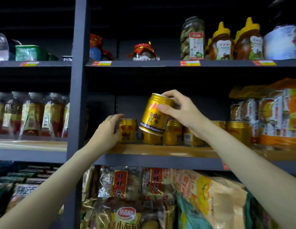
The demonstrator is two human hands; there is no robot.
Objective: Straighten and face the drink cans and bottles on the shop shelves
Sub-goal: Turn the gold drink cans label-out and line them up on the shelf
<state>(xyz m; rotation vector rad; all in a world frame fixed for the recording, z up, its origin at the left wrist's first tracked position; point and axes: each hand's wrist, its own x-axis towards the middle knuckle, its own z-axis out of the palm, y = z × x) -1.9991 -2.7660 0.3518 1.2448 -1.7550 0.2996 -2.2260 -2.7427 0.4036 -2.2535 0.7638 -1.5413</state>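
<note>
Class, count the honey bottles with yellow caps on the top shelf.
2, perhaps more. Both stand right of the pickle jar: one honey bottle beside it, another further right. A yellow cap peeks behind, so a third may be hidden.

Above the hands: 2 honey bottles (235,41), a clear snack jar (192,38), a red-wrapped jar (144,52). Left of them: sauce jars (33,114). Below: bagged snacks (139,195). Right: packaged bread (269,113).

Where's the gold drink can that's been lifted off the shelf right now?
In the head view, the gold drink can is tilted, centre frame, held by the right hand above the row of gold cans on the wooden middle shelf.
</note>
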